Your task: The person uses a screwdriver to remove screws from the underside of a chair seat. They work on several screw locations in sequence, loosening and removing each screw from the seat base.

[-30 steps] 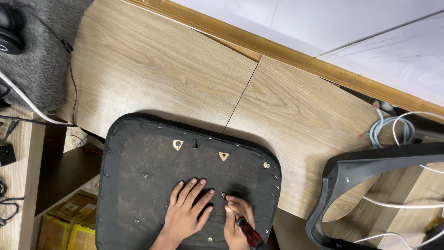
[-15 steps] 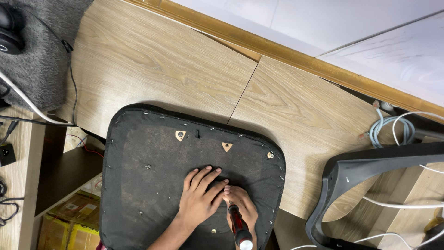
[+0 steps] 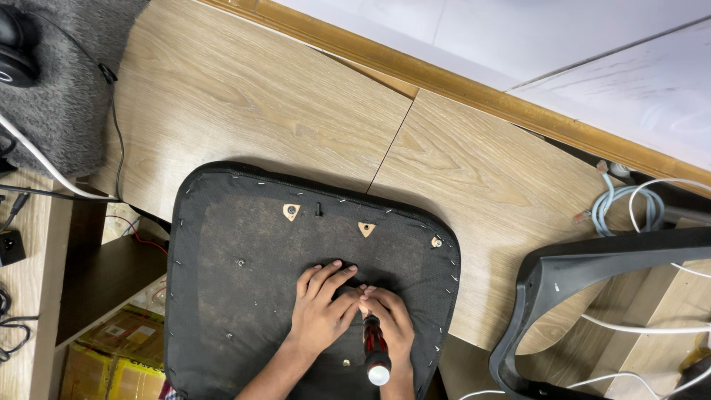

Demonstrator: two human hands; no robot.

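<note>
Basically, wooden table (image 3: 296,111) filled most of the frame, black seat base (image 3: 244,296) lay fabric-side up at lower centre, hanging over the table's lower edge. Black chair frame (image 3: 592,274) sat at lower right, well apart. Left hand (image 3: 320,311) pressed flat on the seat base, fingers loosely spread, gripping nothing. Right hand (image 3: 392,322) was closed around a red-black screwdriver (image 3: 375,347), tip down, just beside left fingertips.
</note>
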